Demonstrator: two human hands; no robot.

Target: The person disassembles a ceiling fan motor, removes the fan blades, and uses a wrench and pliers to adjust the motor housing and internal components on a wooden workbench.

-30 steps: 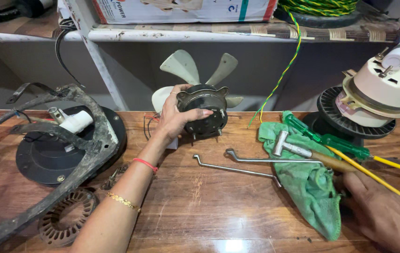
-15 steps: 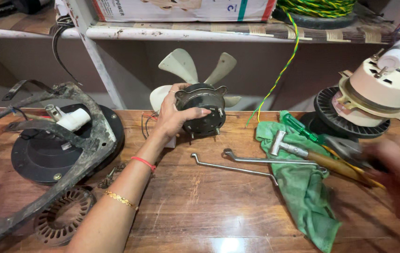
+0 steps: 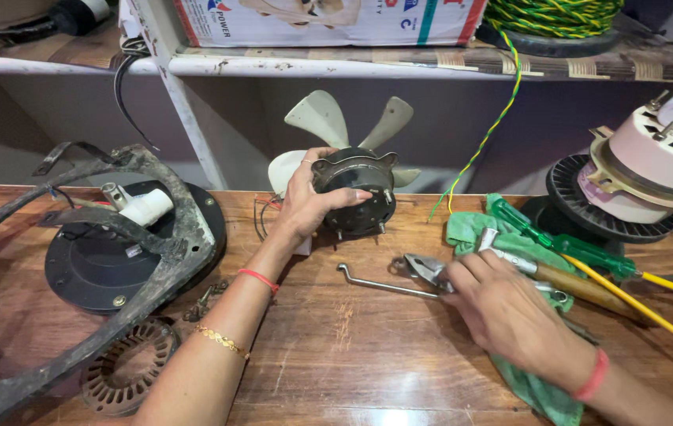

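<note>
My left hand (image 3: 305, 211) grips the side of a dark fan motor (image 3: 358, 189) that stands on the wooden bench with pale fan blades (image 3: 322, 117) behind it. My right hand (image 3: 510, 315) lies over a green cloth (image 3: 474, 230) with its fingers closed on metal pliers (image 3: 421, 268), whose jaws point left. A bent metal rod (image 3: 376, 284) lies just left of the pliers. A hammer with a wooden handle (image 3: 577, 285), a green screwdriver (image 3: 569, 243) and a yellow-shafted screwdriver (image 3: 640, 305) rest on and beside the cloth.
A black round base in a dirty metal frame (image 3: 115, 256) fills the left of the bench, with a stator ring (image 3: 127, 377) in front of it. A coil-winding device (image 3: 644, 170) stands at the right. The shelf above holds a box (image 3: 336, 16) and yellow-green wire (image 3: 553, 16).
My right hand has come in from the right edge, moved left over the green cloth and closed on the pliers. My left hand has kept its hold on the motor.
</note>
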